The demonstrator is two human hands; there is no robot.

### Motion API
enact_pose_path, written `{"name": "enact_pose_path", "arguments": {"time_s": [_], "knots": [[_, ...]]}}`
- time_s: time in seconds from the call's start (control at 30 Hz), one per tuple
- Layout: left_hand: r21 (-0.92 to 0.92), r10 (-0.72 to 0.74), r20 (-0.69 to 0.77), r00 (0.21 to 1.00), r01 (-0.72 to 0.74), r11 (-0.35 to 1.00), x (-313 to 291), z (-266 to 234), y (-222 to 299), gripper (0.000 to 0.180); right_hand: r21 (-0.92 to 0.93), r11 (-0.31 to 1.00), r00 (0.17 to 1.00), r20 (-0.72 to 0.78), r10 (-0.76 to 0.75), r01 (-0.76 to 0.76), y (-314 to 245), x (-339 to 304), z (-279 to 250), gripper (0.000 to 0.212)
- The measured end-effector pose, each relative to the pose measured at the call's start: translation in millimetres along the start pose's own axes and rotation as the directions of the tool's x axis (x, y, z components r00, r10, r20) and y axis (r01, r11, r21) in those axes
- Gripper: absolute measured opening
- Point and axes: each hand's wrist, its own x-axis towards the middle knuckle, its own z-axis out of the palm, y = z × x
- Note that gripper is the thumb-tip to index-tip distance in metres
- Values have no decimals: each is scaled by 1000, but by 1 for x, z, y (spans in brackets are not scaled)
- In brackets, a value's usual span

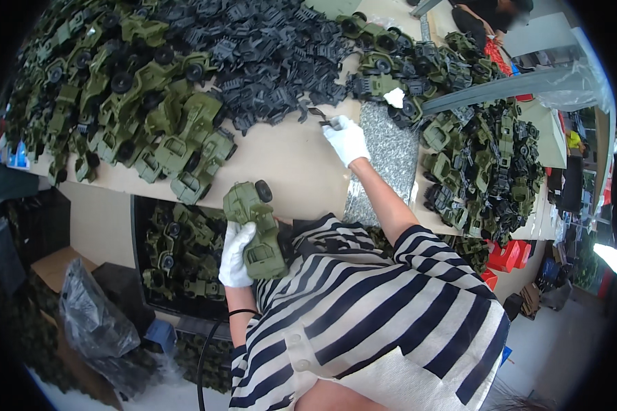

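So closest to the camera was the wearer's striped shirt [384, 301], navy and white. Just beyond its left side, the gloved left hand [235, 257] was wrapped around the lower left of a green toy jeep [264, 240], which sat tilted in front of the shirt, off the near edge of the tabletop [288, 164]. Down to the left was a black bin [138, 240] with more green toys in it.

Farther out on the right, the gloved right hand [347, 139] was over the tabletop, next to a speckled stone strip [384, 161], fingers pinched narrow on a thin dark piece [317, 112]. That bit was tiny, so I honestly couldn't say what it was.

Past that, a big heap of green toy vehicles [144, 89] covered the left, dark grey parts [267, 61] were piled far in the middle, and another batch of green vehicles [487, 151] sat right of the strip. Way back on the far right was another person [469, 24].
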Motion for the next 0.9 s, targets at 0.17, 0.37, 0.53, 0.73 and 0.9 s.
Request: {"name": "enact_pose_path", "arguments": {"time_s": [0.17,0.37,0.53,0.73,0.9], "knots": [[-20,-14,-9,1000,14,1000,-2,-7,-1,58,-324,912,967,129,-220,251,17,-35,-3,19],[19,11,-1,1000,-11,1000,-3,-4,3,61,-135,980,969,217,-115,146,11,-33,-17,18],[101,2,-73,997,6,995,1,-10,2,64,-151,981,992,35,-120,124,-18,-5,-16,36],[130,28,-122,992,-12,991,-4,-5,5,64,-326,892,946,190,-263,314,-16,30,3,56],[85,18,-154,988,-5,996,-5,-6,4,64,-203,961,933,343,-109,186,-4,35,-4,44]]}}
